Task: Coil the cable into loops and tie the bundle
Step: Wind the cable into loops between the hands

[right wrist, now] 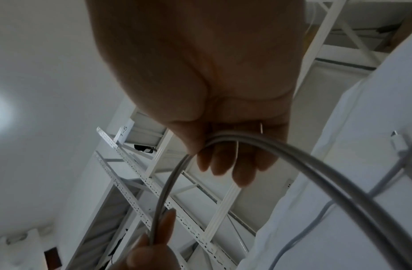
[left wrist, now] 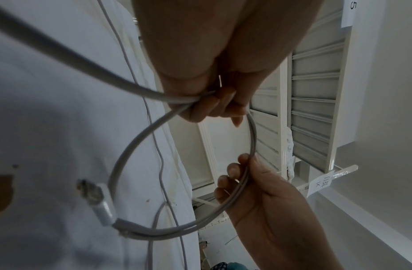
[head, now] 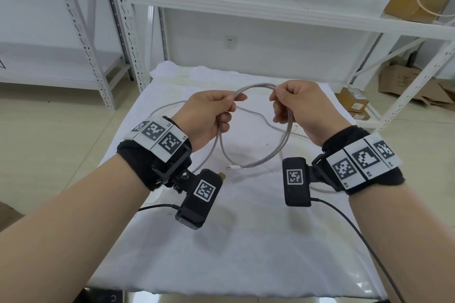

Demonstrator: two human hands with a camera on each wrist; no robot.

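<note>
A grey braided cable (head: 253, 87) hangs in a round loop of about two turns between my hands, above a white cloth (head: 246, 241). My left hand (head: 209, 113) pinches the loop's left side between thumb and fingers. My right hand (head: 295, 103) grips the right side, fingers curled round the strands. A white plug end (head: 232, 167) dangles at the loop's bottom; the left wrist view shows this plug (left wrist: 101, 204) close up, along with the loop (left wrist: 131, 151). The loose tail (head: 167, 106) trails left over the cloth. In the right wrist view the cable (right wrist: 292, 160) passes under my curled fingers (right wrist: 225, 164).
White metal shelving (head: 270, 7) stands behind the cloth-covered table. Cardboard boxes (head: 413, 4) sit on the right shelf and on the floor (head: 403, 81). A small brown tie-like piece (head: 222, 175) lies on the cloth near the left wrist camera.
</note>
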